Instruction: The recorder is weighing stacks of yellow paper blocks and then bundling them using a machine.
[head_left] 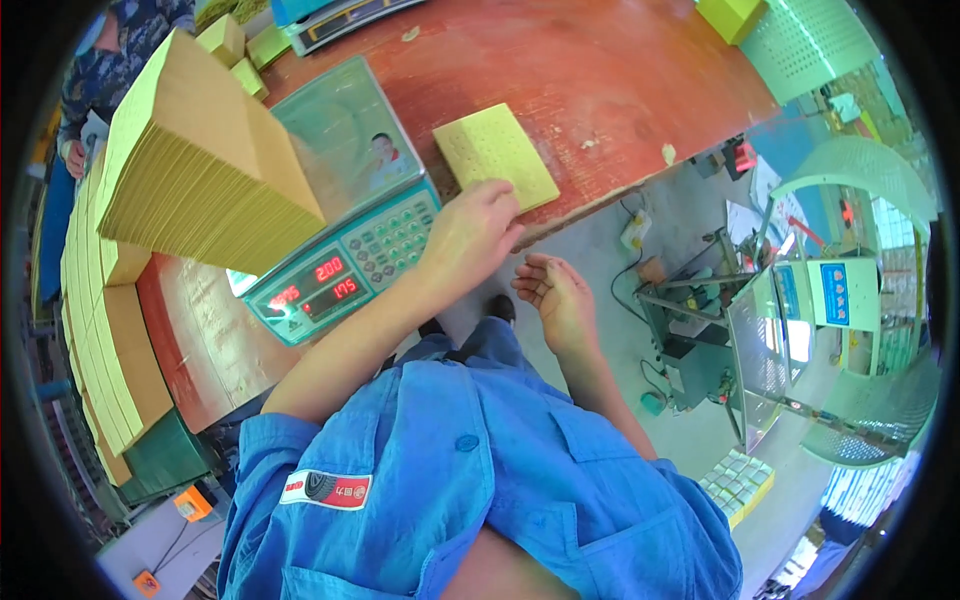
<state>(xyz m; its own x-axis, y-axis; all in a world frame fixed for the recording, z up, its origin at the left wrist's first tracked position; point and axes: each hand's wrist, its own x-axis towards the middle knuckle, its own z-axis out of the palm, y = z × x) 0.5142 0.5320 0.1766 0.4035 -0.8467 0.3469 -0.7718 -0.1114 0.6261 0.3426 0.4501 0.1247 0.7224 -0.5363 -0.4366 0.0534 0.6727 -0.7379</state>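
Observation:
A flat, square stack of yellow paper lies on the red table near its front edge. My left hand is at the stack's near edge, its bent fingers closed together against the paper; the thumb side hangs by the table edge. My right hand is just off that edge, palm turned inward and fingers loosely curled, with nothing visible in it. Left of the paper stands a teal weighing scale with a keypad and lit red digits. A tall pile of yellow-brown paper rests on its pan.
More paper stacks line the left side, with a person's hand beyond them. Another scale stands on the far side of the red table. On the right are a metal-framed machine and a cable on the floor.

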